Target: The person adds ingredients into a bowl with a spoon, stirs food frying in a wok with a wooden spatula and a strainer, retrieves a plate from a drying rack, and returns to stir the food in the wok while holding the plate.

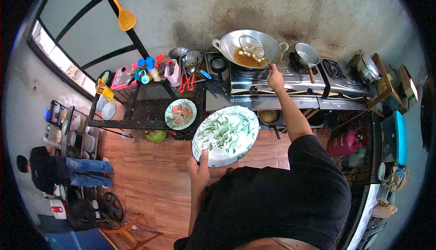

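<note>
My left hand (199, 172) grips the near rim of a large white and green marbled enamel plate (227, 134), thumb on top. Nothing lies on the plate, which is tilted in front of my body. My right hand (274, 78) is closed around the handle of a wire skimmer (257, 40). The skimmer's round head is over a wide two-handled wok (272, 45) on the stove. Small pale pieces (254, 54) show in and around the skimmer, above brown oil (245, 60) in the wok.
A saucepan (307, 55) stands on the burner to the right. On the left, a black mesh table (150, 102) holds a bowl of reddish pieces (180, 113), bottles and red-handled tongs (186, 83). A person (50, 168) stands at the far left by dish shelves. A gas cylinder (344, 144) stands below right.
</note>
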`<action>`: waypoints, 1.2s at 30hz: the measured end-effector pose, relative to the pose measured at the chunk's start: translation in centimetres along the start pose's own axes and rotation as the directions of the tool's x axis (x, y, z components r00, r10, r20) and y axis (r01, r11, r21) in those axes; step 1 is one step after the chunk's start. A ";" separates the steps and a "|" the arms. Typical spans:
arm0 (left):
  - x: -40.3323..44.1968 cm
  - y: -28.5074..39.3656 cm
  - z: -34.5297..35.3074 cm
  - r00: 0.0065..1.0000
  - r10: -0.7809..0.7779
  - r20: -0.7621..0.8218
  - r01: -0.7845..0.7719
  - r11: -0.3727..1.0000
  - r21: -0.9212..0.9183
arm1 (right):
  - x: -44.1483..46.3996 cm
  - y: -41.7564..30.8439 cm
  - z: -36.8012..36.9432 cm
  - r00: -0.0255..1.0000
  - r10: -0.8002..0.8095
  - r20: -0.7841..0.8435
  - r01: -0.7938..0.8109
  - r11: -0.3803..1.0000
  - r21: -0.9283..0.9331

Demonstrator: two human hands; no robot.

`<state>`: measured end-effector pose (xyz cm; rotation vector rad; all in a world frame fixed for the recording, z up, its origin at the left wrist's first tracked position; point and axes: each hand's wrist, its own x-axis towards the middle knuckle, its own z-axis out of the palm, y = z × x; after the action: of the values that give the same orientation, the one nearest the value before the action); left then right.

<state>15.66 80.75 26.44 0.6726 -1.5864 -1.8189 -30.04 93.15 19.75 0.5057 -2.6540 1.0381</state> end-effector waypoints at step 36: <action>0.5 1.1 -0.9 0.997 0.042 -0.062 -0.038 0.997 0.062 | -3.3 -3.7 -0.2 1.000 -0.014 -0.020 0.016 0.995 0.102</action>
<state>16.09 79.72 27.39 0.7140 -1.6072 -1.7094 -25.51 91.52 20.92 0.5330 -2.5862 1.1733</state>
